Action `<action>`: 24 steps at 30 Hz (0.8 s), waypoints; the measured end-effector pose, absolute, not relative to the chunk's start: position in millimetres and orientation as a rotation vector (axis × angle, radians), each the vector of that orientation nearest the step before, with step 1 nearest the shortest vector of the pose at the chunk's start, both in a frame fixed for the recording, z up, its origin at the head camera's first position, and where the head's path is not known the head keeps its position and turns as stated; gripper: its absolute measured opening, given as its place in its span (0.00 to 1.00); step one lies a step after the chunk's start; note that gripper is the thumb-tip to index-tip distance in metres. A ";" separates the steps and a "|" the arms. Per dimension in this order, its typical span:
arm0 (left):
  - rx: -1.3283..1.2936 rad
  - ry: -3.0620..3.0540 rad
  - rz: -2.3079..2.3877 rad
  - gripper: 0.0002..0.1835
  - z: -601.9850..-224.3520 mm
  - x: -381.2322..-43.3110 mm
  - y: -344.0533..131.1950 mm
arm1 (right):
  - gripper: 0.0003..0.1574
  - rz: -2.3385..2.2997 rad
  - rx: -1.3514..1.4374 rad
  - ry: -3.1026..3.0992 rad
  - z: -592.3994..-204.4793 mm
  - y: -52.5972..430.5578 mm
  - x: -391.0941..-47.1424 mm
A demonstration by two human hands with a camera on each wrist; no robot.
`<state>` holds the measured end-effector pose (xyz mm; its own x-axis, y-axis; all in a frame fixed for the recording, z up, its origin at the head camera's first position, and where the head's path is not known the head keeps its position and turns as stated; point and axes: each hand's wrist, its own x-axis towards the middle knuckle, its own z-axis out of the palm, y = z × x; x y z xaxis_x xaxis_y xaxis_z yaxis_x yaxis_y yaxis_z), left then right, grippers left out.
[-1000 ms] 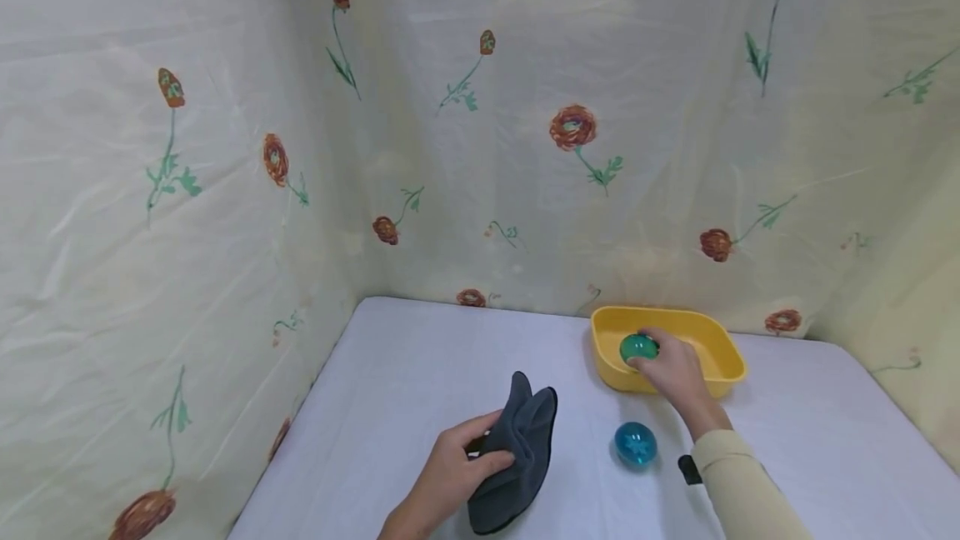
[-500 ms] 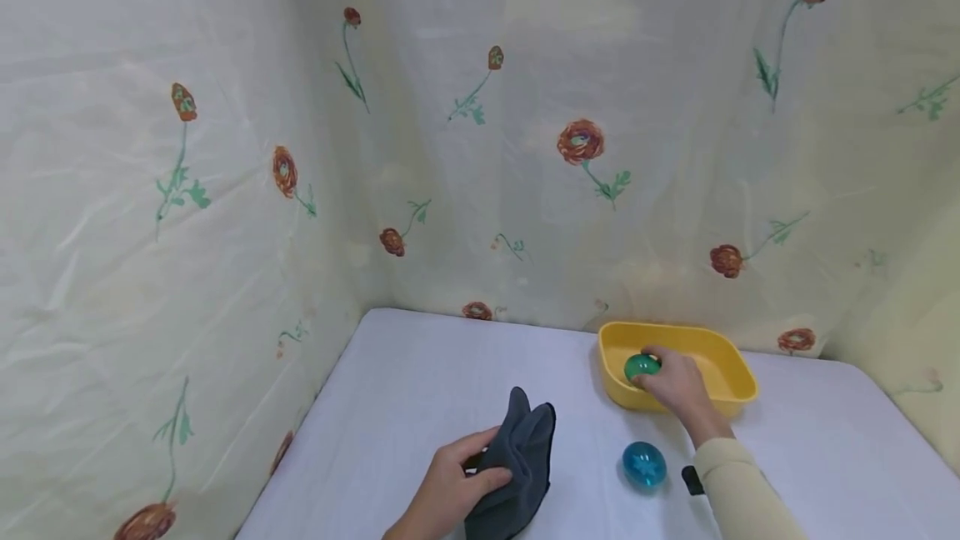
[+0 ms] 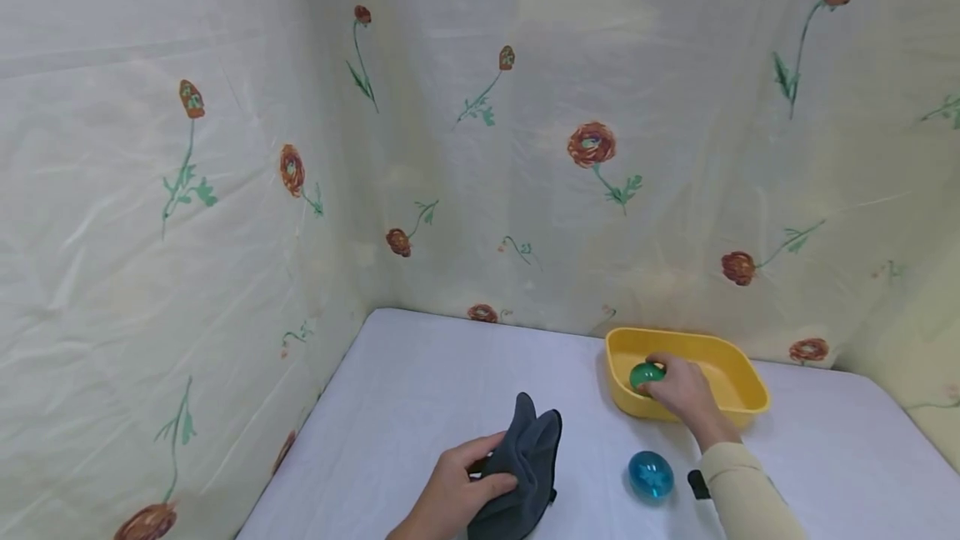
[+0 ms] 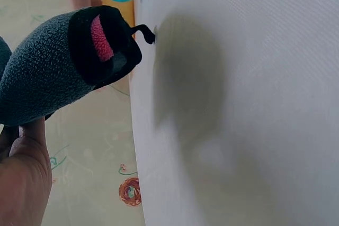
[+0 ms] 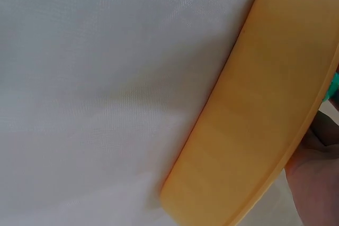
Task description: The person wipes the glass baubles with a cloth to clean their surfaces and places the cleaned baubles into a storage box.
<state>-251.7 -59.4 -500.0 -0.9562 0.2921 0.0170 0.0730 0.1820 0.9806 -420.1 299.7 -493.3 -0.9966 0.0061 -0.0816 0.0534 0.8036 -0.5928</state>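
Note:
In the head view my left hand (image 3: 453, 486) grips a folded dark grey cloth (image 3: 517, 473) with black edging, thumb on its near face. The left wrist view shows the cloth (image 4: 47, 62) as fuzzy and rolled, with a pink patch (image 4: 100, 39) inside its end and a small black loop hanging out. My right hand (image 3: 684, 390) holds a shiny green ball (image 3: 646, 375) between thumb and fingers, inside the left part of the yellow tub (image 3: 738, 361). The right wrist view shows mostly the tub's outer wall (image 5: 259, 99), with the ball (image 5: 332, 88) partly hidden behind its rim.
A clear blue ball (image 3: 651, 475) with a star-like pattern lies on the white tabletop in front of the tub. A small black object (image 3: 698, 485) shows beside the right sleeve (image 3: 750, 490). Flower-print sheets (image 3: 480, 190) hang behind and left of the table.
The view has shifted, so everything sits a little lower and further right. The green ball and right hand sit slightly deeper in the tub. Left hand keeps its hold on the cloth.

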 end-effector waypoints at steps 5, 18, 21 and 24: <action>0.348 2.276 1.873 0.30 -501.2 -251.9 -59.8 | 0.39 -0.921 0.046 2.911 -493.0 300.0 -420.1; 0.357 2.270 1.867 0.30 -502.7 -253.4 -58.6 | 0.36 -0.911 0.069 2.895 -495.1 295.6 -417.4; 0.384 2.280 1.874 0.29 -503.0 -253.8 -58.5 | 0.36 -0.916 0.080 2.882 -493.9 295.0 -418.3; 0.402 2.282 1.883 0.28 -502.2 -253.3 -58.6 | 0.37 -0.914 0.102 2.863 -493.0 293.8 -419.5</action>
<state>-253.3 -58.6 -502.2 -0.9517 0.3029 0.0497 0.1063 0.1734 0.9791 -419.5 293.8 -493.0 -0.9887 0.0237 -0.1481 0.1052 0.8137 -0.5717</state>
